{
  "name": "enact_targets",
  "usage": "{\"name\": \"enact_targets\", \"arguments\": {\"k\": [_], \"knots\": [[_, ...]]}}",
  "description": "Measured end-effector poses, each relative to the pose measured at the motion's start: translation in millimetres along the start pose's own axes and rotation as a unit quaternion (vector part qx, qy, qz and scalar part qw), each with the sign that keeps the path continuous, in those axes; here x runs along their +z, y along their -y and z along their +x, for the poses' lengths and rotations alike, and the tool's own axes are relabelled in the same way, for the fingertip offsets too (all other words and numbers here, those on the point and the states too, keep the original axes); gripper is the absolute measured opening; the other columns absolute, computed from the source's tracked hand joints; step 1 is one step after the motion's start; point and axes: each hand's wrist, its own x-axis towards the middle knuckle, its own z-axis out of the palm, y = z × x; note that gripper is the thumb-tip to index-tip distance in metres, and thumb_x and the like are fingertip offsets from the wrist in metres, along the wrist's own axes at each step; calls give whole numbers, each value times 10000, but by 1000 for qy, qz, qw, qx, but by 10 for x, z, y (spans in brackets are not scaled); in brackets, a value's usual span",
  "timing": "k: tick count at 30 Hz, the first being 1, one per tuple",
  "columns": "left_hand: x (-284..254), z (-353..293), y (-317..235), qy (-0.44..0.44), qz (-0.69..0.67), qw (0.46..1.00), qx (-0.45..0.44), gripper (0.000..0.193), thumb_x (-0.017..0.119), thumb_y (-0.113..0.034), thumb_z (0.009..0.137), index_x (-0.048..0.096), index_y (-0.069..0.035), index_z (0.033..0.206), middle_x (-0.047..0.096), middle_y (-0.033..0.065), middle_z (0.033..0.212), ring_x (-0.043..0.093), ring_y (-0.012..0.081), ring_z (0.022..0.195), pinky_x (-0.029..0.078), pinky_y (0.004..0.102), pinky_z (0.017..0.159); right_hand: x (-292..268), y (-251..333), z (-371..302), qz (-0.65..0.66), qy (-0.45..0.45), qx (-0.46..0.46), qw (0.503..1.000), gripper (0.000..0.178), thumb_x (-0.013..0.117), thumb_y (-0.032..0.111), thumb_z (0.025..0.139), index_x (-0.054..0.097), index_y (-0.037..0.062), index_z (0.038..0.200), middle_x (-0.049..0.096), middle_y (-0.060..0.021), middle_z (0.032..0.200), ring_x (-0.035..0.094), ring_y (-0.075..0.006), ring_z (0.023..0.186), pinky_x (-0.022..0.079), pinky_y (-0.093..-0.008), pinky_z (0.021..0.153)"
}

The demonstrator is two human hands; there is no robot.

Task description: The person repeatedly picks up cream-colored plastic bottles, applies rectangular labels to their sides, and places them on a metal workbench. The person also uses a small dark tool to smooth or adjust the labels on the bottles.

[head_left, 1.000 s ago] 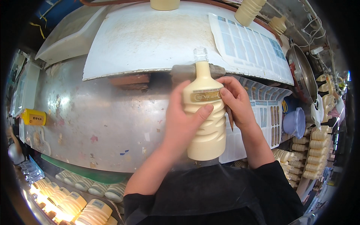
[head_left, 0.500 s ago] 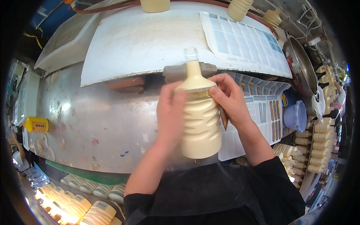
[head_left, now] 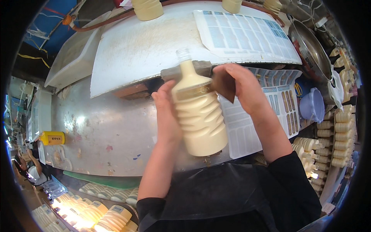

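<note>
Cream-coloured and wave-ribbed, a clear-necked bottle [head_left: 201,123] lies before us, its neck above a lumpy grey support [head_left: 170,75]. Our left hand [head_left: 165,106] is at its left side; whether it grips, we cannot tell. Our right hand [head_left: 243,88] grasps a flat dark-brown piece [head_left: 227,87] near the brown-gold label [head_left: 193,92].

Bench [head_left: 104,145] bright; hard glare, 9 o'clock. Warm glow overexposes bottles [head_left: 87,214] between 7 and 8. Shadow beneath white board [head_left: 135,58], 10 to 11. Brown flat piece [head_left: 227,88], right hand [head_left: 245,87], motion-blurred at 2. Fisheye rim black, edges bowed.
</note>
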Motion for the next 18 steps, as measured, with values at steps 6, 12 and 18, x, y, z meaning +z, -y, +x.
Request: {"name": "enact_targets", "arguments": {"k": [6, 12, 18], "knots": [[35, -27, -6, 60, 46, 997, 8, 681, 365, -643, 1062, 461, -43, 1369, 594, 87, 1278, 592, 179, 1158, 481, 348, 1023, 809, 129, -8, -286, -88, -240, 924, 312, 590, 75, 946, 545, 2, 1246, 649, -163, 1156, 641, -273, 1070, 508, -379, 938], [-38, 37, 41, 50, 191, 980, 28, 432, 372, -377, 1128, 469, -28, 1364, 594, 102, 1253, 596, 174, 1126, 493, 348, 1003, 690, -69, 45, -396, -110, -300, 861, 312, 571, 55, 957, 549, -7, 1262, 642, -184, 1145, 640, -305, 1045, 500, -379, 935], [-78, 25, 73, 49, 123, 991, 13, 446, 416, -370, 1090, 497, -45, 1383, 599, 109, 1261, 582, 181, 1137, 461, 347, 1026, 253, -319, 155, -357, -148, -345, 855, 319, 585, 80, 993, 536, -3, 1298, 645, -96, 1124, 618, -204, 985, 490, -322, 915]]}}
